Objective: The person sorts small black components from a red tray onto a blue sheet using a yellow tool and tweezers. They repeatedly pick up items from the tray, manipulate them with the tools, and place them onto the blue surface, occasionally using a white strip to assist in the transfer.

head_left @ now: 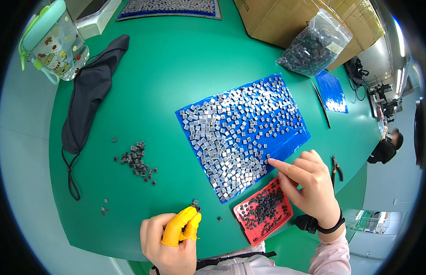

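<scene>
My left hand wears yellow finger covers on the thumb and index finger. Its fingertips pinch a few small dark square pieces just above the green table. My right hand reaches over the blue film sheet, index finger stretched out and its tip at one small square piece at the sheet's edge. The thumb is apart from that finger, and the others are curled. Many small silver-topped square pieces cover the sheet. Under my right hand lies a red tray with small black parts.
A pile of dark pieces lies left of the sheet. A black pouch and a clear cup stand farther left. Tweezers, pliers, a bag of parts and a cardboard box are at right. A person is beyond.
</scene>
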The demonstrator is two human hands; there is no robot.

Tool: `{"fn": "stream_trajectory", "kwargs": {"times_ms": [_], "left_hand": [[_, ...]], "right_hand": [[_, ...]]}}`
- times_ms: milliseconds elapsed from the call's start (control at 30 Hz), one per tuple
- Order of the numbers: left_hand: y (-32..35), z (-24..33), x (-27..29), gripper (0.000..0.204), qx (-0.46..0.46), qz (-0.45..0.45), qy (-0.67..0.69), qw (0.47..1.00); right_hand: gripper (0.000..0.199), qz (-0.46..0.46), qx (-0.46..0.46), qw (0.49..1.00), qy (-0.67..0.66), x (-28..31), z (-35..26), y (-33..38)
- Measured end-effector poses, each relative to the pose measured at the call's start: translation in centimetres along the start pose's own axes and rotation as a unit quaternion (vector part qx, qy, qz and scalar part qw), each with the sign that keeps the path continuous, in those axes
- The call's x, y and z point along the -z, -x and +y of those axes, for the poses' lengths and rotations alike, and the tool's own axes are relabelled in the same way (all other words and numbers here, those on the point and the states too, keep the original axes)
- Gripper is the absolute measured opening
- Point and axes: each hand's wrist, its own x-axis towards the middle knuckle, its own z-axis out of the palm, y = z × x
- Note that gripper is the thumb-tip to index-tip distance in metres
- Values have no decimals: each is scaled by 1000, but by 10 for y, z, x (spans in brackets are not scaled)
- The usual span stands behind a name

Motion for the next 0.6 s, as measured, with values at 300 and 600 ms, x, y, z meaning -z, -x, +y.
{"fn": "stream_trajectory", "kwargs": {"times_ms": [300,600], "left_hand": [[-1,-1,1,20,-5,-4,0,1000],[-1,0,1,20,-19,-4,-11,1000]], "right_hand": [[25,-1,13,1000,2,-1,-2,-3],[25,6,11,1000,1,0,-1,-2]]}}
